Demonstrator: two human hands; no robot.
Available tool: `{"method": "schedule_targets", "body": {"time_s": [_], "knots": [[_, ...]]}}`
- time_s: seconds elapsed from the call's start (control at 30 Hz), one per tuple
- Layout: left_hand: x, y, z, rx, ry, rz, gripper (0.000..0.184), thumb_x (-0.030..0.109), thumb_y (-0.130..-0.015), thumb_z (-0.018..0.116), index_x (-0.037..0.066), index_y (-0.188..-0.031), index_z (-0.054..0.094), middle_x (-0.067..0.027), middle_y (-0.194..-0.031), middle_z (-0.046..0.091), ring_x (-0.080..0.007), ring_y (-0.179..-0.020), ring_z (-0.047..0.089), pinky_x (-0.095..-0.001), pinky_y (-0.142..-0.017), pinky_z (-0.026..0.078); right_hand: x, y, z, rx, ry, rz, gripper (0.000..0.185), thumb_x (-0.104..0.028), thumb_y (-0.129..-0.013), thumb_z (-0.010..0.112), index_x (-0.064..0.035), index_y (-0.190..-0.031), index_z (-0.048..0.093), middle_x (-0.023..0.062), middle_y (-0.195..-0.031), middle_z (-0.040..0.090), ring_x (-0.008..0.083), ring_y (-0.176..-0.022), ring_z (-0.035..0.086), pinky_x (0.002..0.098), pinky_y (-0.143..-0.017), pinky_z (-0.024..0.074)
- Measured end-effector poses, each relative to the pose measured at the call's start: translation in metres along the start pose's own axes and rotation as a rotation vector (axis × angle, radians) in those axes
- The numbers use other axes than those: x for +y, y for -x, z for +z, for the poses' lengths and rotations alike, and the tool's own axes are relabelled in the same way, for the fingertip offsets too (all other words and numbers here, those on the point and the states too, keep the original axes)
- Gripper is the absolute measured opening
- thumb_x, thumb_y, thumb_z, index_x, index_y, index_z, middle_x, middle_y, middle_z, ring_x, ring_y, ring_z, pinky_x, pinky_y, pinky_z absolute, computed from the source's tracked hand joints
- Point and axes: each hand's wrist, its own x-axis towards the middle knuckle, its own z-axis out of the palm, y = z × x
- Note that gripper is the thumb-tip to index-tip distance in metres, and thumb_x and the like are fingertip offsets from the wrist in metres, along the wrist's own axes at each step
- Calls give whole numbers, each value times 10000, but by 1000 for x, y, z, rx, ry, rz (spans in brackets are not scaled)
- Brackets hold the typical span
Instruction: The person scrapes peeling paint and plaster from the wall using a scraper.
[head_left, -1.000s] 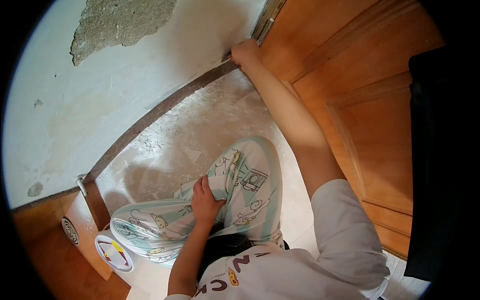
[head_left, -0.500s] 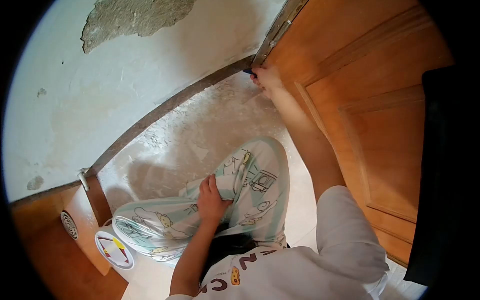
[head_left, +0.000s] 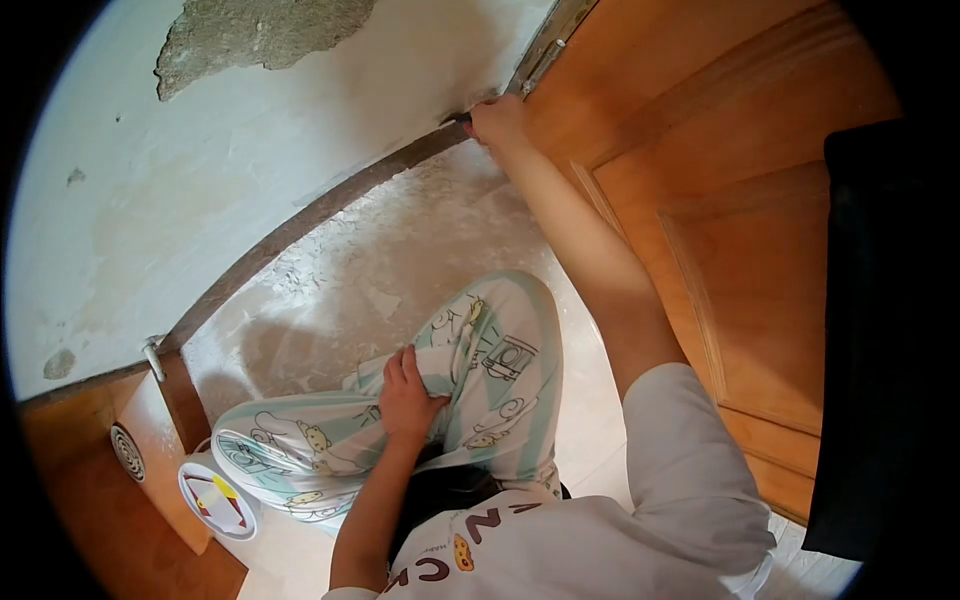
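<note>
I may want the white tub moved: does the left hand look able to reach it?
Probably yes: the left hand holds no visible tool, and the white tub shows its top, though a bent leg lies between them.

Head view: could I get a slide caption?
Right hand holds a dark object low by the patchy wall beside a wooden door; left hand rests on patterned trousers.

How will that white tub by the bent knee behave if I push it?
The white tub would probably roll if it tipped over, as its rim is round. It looks like rigid plastic, so it should hold its shape. Weight is uncertain: no contents show.
</note>
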Motion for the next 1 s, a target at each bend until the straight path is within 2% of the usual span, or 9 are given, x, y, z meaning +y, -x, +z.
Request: {"method": "schedule_targets", "body": {"time_s": [0.07, 0.23, 0.3, 0.37, 0.43, 0.57, 0.67, 0.77, 1.0], "knots": [[0, 0, -1, 6, -8, 9, 969, 216, -465, 825, 50, -1270, 311, -148, -1204, 416, -319, -1120, 415, -392, -839, 439, 6, -15, 6, 54, 29, 5, 157, -67, -667, 572, 58, -745, 625, 229, -770, 627, 332, -780, 623, 380, -673, 480], [5, 0, -7, -9, -4, -1, 976, 212, -469, 828, 41, -1275, 304, -162, -1207, 414, -335, -1108, 423, -394, -842, 437, 18, -2, 13, 10, 280, 11, 185, -77, -675, 568, 64, -784, 621, 247, -829, 621, 357, -884, 595, 390, -781, 454], [3, 3, -5, -30, 5, -7, 972, 209, -470, 827, 39, -1272, 306, -165, -1200, 420, -336, -1098, 429, -395, -839, 437, 99, -21, 42, 308, 506, -470, 121, -61, -691, 560, 50, -687, 608, 188, -664, 585, 291, -672, 572, 366, -592, 418], [2, -2, -6, -42, -5, -24, 963, 215, -465, 826, 35, -1263, 318, -170, -1183, 435, -337, -1082, 438, -389, -837, 440, 139, -36, 82, 469, 493, -608, 140, -59, -701, 566, 56, -628, 599, 162, -574, 574, 263, -553, 576, 353, -490, 415], [3, -4, -10, -26, 5, -13, 957, 221, -460, 825, 35, -1256, 328, -168, -1179, 437, -334, -1077, 442, -386, -829, 444, 111, 15, 82, 63, 196, 139, 194, -93, -691, 599, 100, -716, 605, 223, -714, 626, 344, -745, 627, 382, -681, 477], [0, 0, -6, 41, 37, 43, 937, 225, -460, 821, 36, -1243, 343, -157, -1178, 430, -323, -1072, 447, -385, -799, 455, 51, 44, 49, -47, -37, 93, 225, -87, -741, 559, 66, -580, 593, 163, -526, 586, 260, -525, 618, 359, -512, 468], [-1, -1, -6, 25, 30, 27, 936, 227, -464, 819, 37, -1245, 338, -149, -1175, 425, -320, -1078, 443, -381, -795, 458, 32, 45, 23, -191, -167, 273, 141, -85, -795, 519, 30, -826, 594, 87, -613, 572, 128, -444, 490, 260, -363, 344], [-2, 0, -5, 22, 18, 18, 938, 232, -469, 817, 41, -1248, 331, -143, -1174, 420, -317, -1084, 441, -377, -794, 460, -11, 69, -2, -218, -262, 298, 164, -71, -814, 504, 23, -936, 561, 75, -652, 567, 102, -465, 483, 231, -368, 336], [-3, 1, -6, 24, 53, 17, 958, 215, -469, 819, 55, -1270, 318, -141, -1189, 425, -306, -1087, 444, -373, -817, 454, -32, 70, 15, -178, -200, 207, 134, -24, -787, 488, 64, -854, 564, 101, -630, 561, 124, -466, 487, 231, -372, 340]]}}
